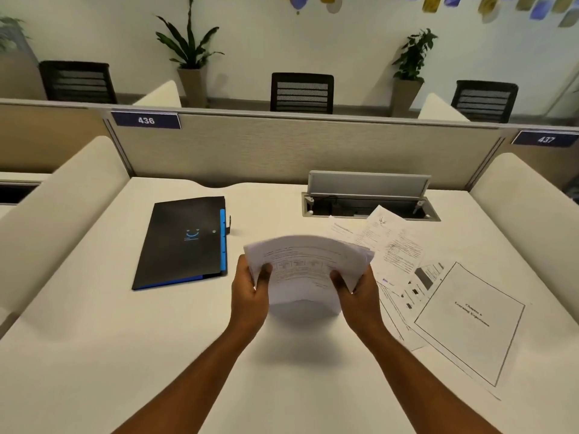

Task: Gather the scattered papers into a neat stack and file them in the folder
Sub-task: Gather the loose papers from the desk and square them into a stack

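Note:
Both hands hold a stack of printed papers (305, 270) upright above the white desk (94, 355), bowed outward. My left hand (250, 292) grips its left edge and my right hand (357, 292) grips its right edge. A black folder with a blue spine and tabs (185, 242) lies closed on the desk to the left of the stack. Several loose sheets (394, 245) lie scattered on the desk to the right, among them a bordered title page (466, 321) nearest the front right.
An open cable tray with a raised grey lid (369, 195) sits at the back right of the desk, one sheet overlapping its rim. A beige partition (282, 148) closes the far side, and cream side panels (62, 195) flank the desk.

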`<state>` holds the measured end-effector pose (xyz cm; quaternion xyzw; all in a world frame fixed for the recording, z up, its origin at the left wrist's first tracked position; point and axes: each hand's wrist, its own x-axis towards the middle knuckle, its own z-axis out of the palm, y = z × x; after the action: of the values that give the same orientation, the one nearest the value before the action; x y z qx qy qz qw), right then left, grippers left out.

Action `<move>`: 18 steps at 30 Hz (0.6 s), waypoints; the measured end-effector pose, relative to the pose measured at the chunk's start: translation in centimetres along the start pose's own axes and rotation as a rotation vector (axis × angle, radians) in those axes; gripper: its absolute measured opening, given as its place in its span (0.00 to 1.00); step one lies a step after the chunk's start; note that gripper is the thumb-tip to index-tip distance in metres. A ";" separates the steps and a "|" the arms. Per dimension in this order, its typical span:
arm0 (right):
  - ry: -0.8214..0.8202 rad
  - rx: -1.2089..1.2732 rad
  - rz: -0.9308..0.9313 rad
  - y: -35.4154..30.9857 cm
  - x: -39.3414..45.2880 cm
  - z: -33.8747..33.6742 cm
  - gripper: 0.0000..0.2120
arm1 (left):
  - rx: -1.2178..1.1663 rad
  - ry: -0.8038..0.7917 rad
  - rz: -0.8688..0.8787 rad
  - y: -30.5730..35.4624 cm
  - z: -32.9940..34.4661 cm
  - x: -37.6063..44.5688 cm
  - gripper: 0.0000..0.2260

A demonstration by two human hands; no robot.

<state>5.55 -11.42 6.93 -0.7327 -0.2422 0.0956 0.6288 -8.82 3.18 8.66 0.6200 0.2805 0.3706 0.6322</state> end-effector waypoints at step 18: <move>0.072 0.046 0.202 2.1 -0.5 2.8 0.13 | 0.115 -0.015 -0.147 -3.6 -0.4 1.2 0.10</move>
<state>4.37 -9.40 4.30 -0.7418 -0.1423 0.1376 0.6407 -8.03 4.56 5.21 0.6358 0.3415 0.3018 0.6230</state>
